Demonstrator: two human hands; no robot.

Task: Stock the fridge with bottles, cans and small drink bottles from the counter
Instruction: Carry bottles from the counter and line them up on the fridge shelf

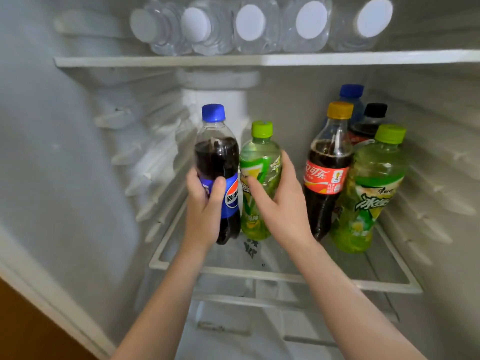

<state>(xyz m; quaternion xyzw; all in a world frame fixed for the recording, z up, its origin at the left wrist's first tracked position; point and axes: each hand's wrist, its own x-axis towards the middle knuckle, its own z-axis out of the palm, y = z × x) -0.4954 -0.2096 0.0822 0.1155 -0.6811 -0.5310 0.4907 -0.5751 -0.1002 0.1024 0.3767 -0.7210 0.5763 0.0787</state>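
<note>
My left hand (205, 203) curls round the blue-capped cola bottle (217, 157). My right hand (280, 201) wraps the green tea bottle (259, 162) just beside it. Both bottles are upright over the fridge's middle shelf (285, 278), left of the red-labelled cola bottle (327, 178). Can't tell if they're resting on the shelf.

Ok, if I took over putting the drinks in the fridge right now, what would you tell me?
Left hand grips the Pepsi bottle. Right hand grips the green-capped bottle beside it. Both are at the left of the middle shelf; I cannot tell whether they stand on it yet.
Done: four bottles stand at the shelf's right: red-label cola, second green bottle, and behind them a blue-capped bottle and a black-capped bottle. Five clear bottles lie on the top shelf.
Left: set these two down, let go, fetch more. The counter is out of view, so I cannot tell how much remains.
</note>
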